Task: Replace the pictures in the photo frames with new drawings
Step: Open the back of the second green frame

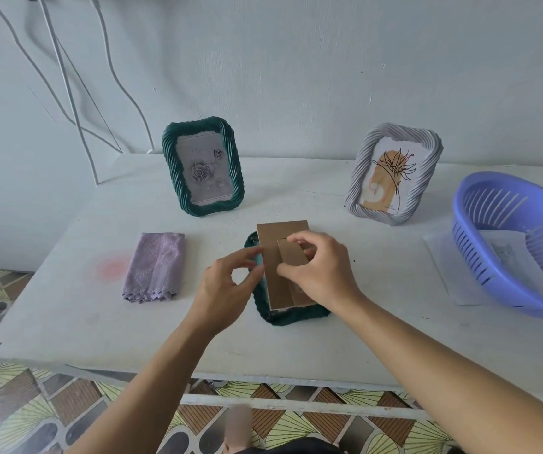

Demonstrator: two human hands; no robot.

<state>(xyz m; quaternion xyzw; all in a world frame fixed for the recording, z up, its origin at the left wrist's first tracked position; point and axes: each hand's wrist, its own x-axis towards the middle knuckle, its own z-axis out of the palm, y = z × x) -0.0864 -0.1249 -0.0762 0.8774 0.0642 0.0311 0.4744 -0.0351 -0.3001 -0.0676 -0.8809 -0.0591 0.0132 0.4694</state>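
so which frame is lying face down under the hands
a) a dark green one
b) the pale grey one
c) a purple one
a: the dark green frame lies flat with its brown cardboard backing facing up. The left hand holds its left edge and the right hand pinches the backing, while the pale grey frame stands upright behind.

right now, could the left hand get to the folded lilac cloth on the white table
Probably yes. The folded lilac cloth lies just left of the left hand on the white table, with nothing between them. The hand would first need to release the face-down dark green frame it holds by the edge.
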